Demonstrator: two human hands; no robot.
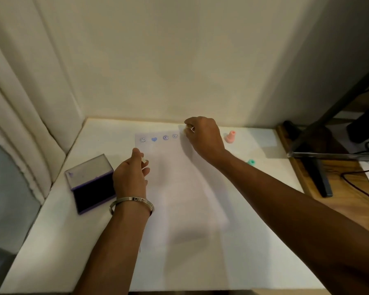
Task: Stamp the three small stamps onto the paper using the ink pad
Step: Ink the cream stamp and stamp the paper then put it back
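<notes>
**Stamp going down at the end of the row: smudge and overlap risk**

Right hand [202, 137] is bunched at the far end of the paper [179, 177], fingers closed round something small and pale at its tip, likely the third stamp, though it is mostly hidden. It sits just right of the last mark. Judgement: pressing this close could overlap that mark, and a tilted or sliding press would blur the print. The wrist lies over the sheet, so it could drag the sheet.

Left hand [132, 171] hovers at the paper's left edge, thumb and finger pinched on a small white bit; can't tell what it is. It does not clearly pin the sheet, so the paper may shift.

Four blue marks [158, 138] run in a row just left of the right hand: faces and a solid heart, light but readable.

Ink pad [92, 184] lies open just left of the left hand. Pink stamp [230, 136] stands just right of the right hand; green stamp [251, 162] lies beside the right forearm on the counter [51, 241].
</notes>
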